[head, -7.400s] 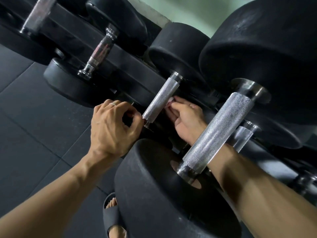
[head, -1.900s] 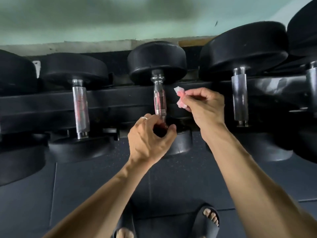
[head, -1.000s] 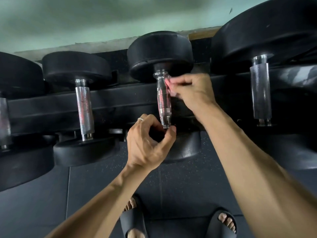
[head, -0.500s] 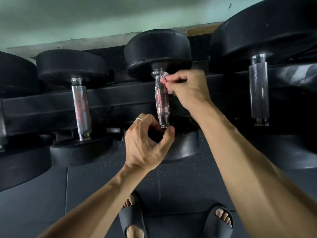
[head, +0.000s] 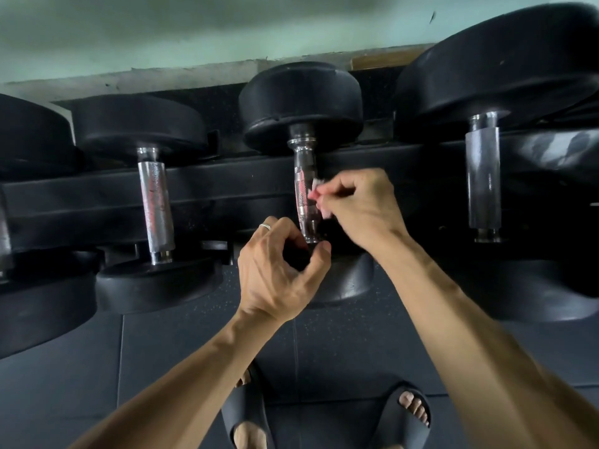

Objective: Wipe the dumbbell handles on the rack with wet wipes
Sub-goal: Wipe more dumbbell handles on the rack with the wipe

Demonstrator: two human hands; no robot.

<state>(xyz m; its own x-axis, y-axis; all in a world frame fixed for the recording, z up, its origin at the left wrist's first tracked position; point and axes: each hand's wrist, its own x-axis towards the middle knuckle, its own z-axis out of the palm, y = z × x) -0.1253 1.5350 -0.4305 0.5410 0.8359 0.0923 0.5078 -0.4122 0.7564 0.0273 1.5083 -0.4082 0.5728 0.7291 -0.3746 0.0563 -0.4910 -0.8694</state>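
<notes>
While the right hand is pinching the wet wipe against the middle dumbbell handle on the rack, the left hand, curled just below that handle, is gripping the near end; the small wipe risks slipping off the knurling.

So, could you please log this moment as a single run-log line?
step: wiping middle handle | right hand: pinches wipe against handle | left hand: curled at handle's near end, grip unclear

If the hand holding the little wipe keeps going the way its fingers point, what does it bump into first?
Probably the shiny knurled metal handle of the middle dumbbell. The right hand pinches a small white wet wipe and points left, with the wipe at or almost on that handle; depth is unclear.
</notes>
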